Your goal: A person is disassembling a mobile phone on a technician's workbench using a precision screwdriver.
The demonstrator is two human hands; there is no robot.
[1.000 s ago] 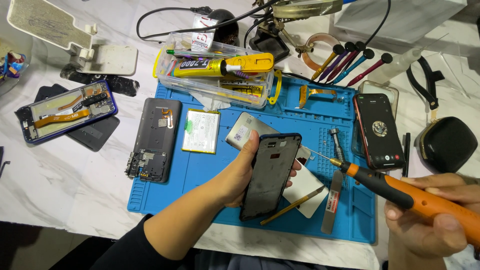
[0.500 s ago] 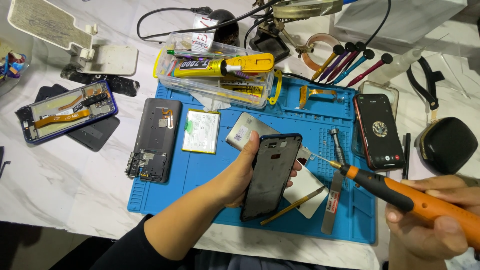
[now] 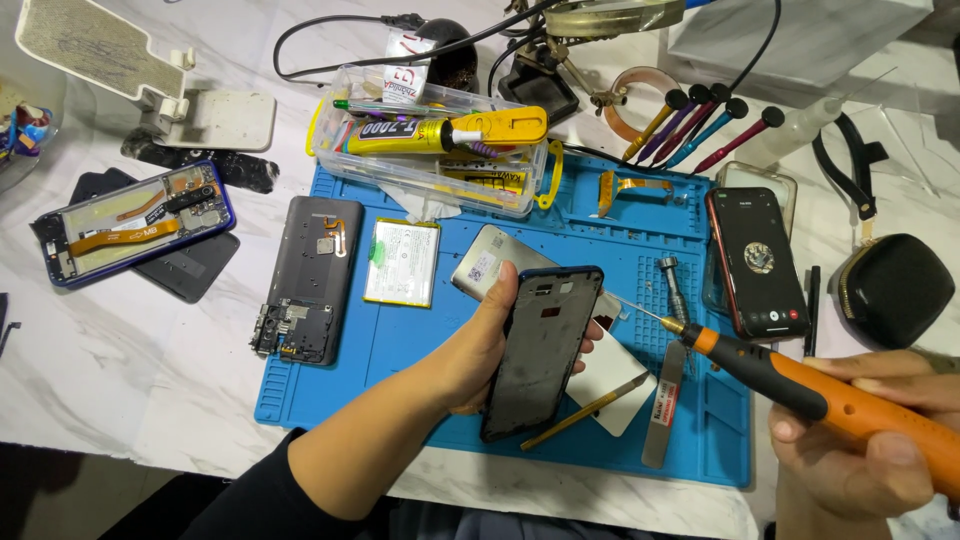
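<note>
My left hand (image 3: pixel 478 350) grips a black phone frame (image 3: pixel 540 350) and holds it tilted above the blue work mat (image 3: pixel 420 340). My right hand (image 3: pixel 860 450), at the lower right, is closed on an orange and black electric screwdriver (image 3: pixel 800 385). Its thin bit points left toward the upper right edge of the frame and ends just short of it. Under the frame lie a white panel (image 3: pixel 610 380) and a yellow-handled tool (image 3: pixel 570 420).
On the mat lie a black back cover (image 3: pixel 310 275), a battery (image 3: pixel 402 262), a silver plate (image 3: pixel 485 262) and metal pry tools (image 3: pixel 665 400). A clear box with a yellow glue tube (image 3: pixel 440 135) sits behind. A lit phone (image 3: pixel 757 262) lies right, a blue opened phone (image 3: pixel 135 225) left.
The screwdriver tip has shifted slightly left and upward toward the frame's upper corner. The left hand and frame have hardly moved.
</note>
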